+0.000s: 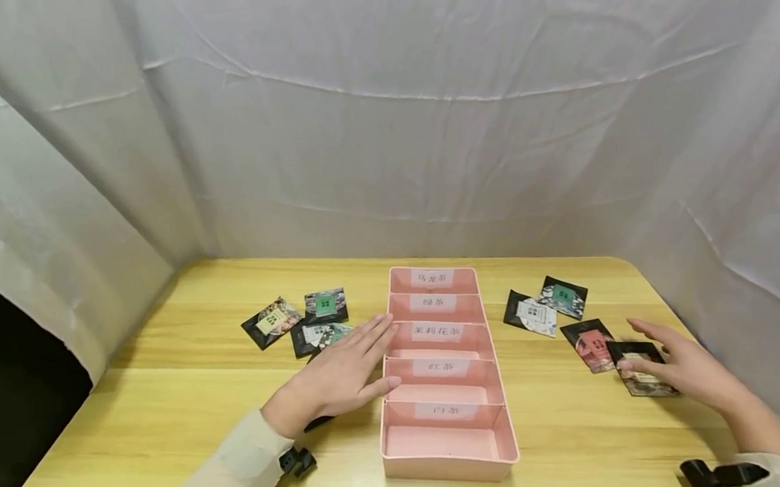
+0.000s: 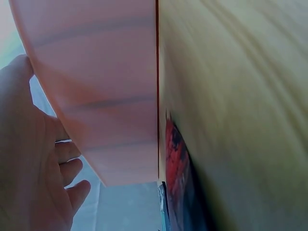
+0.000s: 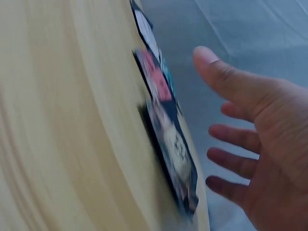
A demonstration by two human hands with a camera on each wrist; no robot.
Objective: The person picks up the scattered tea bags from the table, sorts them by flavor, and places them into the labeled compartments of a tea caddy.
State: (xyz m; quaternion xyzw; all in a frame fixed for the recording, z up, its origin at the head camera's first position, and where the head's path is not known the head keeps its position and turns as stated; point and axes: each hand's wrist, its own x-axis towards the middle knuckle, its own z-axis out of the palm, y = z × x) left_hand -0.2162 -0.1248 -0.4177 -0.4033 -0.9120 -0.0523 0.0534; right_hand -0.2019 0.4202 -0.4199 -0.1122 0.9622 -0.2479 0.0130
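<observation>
A long pink box (image 1: 447, 469) with several compartments, each bearing a handwritten white label, stands in the middle of the table. My left hand (image 1: 344, 373) lies over its left rim with straight fingers; in the left wrist view the thumb and fingers are along the upper edge. On the right, my right hand (image 1: 693, 370) hovers with spread fingers over a black sachet with a cream label (image 1: 645, 389). The right wrist view shows a gap between the fingers and that sachet. A sachet with a red label (image 1: 592, 346) touches or overlaps its left corner.
Beyond the red one lie sachets with a white label (image 1: 531, 314) and a green label (image 1: 563, 296). Left of the box are a yellow-labelled sachet (image 1: 272, 322), a green-labelled sachet (image 1: 325, 305) and others partly under my left hand. A pale curtain (image 1: 425, 159) encloses the table.
</observation>
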